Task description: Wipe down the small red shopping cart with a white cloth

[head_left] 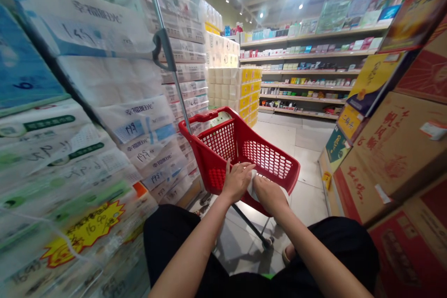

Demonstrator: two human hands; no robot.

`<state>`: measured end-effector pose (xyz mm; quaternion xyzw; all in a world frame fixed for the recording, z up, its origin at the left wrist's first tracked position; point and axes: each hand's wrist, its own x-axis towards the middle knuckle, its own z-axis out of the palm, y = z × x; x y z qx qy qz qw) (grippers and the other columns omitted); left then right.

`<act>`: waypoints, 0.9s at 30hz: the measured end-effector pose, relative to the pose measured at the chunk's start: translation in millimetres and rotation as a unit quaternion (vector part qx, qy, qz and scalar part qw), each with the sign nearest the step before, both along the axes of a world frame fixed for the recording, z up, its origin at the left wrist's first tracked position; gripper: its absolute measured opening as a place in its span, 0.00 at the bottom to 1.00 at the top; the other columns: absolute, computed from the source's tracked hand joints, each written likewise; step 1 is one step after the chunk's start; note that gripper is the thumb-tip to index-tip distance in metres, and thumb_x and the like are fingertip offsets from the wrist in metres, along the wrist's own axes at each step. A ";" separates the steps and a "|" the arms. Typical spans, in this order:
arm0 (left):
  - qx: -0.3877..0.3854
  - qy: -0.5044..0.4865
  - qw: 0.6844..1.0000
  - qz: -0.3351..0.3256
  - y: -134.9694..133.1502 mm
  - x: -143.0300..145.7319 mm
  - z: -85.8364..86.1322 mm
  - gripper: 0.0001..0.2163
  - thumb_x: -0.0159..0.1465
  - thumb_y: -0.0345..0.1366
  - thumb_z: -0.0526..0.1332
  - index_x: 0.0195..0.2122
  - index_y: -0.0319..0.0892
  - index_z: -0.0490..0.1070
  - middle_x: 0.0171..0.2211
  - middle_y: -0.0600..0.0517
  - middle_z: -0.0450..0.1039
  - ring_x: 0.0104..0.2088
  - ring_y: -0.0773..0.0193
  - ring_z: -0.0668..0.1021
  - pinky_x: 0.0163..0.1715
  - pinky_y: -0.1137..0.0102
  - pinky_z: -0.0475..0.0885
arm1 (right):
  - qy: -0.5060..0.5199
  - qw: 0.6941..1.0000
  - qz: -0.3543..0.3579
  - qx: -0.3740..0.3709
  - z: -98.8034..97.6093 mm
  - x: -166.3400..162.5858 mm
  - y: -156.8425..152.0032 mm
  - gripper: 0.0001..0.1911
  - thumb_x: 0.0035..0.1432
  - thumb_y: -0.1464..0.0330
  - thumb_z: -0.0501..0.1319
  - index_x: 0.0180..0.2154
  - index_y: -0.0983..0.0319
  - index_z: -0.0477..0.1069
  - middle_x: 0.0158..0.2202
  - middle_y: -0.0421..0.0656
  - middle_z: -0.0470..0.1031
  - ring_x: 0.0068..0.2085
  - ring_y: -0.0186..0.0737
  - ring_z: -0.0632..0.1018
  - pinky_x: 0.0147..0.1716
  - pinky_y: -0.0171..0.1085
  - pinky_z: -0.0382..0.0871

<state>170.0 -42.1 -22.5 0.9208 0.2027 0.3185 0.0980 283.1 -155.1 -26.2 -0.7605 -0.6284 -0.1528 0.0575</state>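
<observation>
A red plastic shopping basket on wheels (206,181) stands before my knees, with perforated walls and a long metal pull handle (166,50) with a grey grip, leaning up to the left. Over the basket's near rim, my right hand (270,194) is closed on a crumpled white cloth or tissue (250,190), which also shows along the rim beside it. My left hand (238,181) lies just left of it at the same rim, thumb raised and fingers stretched toward the white piece. Whether its fingertips touch the piece is hard to tell.
Stacked packs of tissue paper (139,116) rise close on the left. Cardboard cartons (394,149) crowd the right side. Beyond the tiled floor (305,142) stand yellow-and-white paper packs (249,93) and long shelves of small goods (307,74). A basket wheel (267,242) rests between my feet.
</observation>
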 end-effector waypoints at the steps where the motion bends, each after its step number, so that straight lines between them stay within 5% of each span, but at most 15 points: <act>1: 0.001 0.001 1.000 0.003 0.3 0.4 -0.1 0.18 0.74 0.41 0.42 0.60 0.58 0.63 0.58 0.59 0.68 0.60 0.64 0.66 0.69 0.53 0.32 | 0.003 1.000 0.001 -0.004 1.3 -0.8 6.2 0.15 0.66 0.75 0.46 0.49 0.65 0.65 0.42 0.50 0.76 0.39 0.40 0.78 0.32 0.34 0.65; 9: 0.006 0.004 1.000 0.001 8.0 0.0 -3.3 0.17 0.73 0.42 0.44 0.57 0.58 0.67 0.57 0.59 0.69 0.59 0.64 0.66 0.69 0.55 0.32 | -0.005 1.000 0.017 0.018 -11.9 15.4 -12.4 0.13 0.68 0.73 0.46 0.50 0.61 0.63 0.39 0.45 0.76 0.31 0.37 0.77 0.24 0.34 0.56; 17: 0.003 0.004 1.000 -0.030 10.4 -1.1 -4.8 0.10 0.71 0.43 0.51 0.46 0.53 0.70 0.48 0.58 0.73 0.55 0.64 0.70 0.68 0.55 0.31 | -0.017 0.986 0.092 0.138 -30.8 45.3 -54.0 0.12 0.70 0.68 0.49 0.35 0.63 0.67 0.31 0.43 0.74 0.34 0.38 0.74 0.38 0.37 0.59; 27: -0.032 0.013 0.999 -0.030 7.4 4.0 -2.0 0.14 0.72 0.39 0.45 0.55 0.53 0.63 0.52 0.58 0.72 0.57 0.66 0.69 0.68 0.57 0.37 | 0.005 1.000 0.009 0.011 0.5 12.6 2.3 0.10 0.66 0.74 0.48 0.41 0.62 0.67 0.37 0.45 0.77 0.37 0.40 0.78 0.32 0.35 0.60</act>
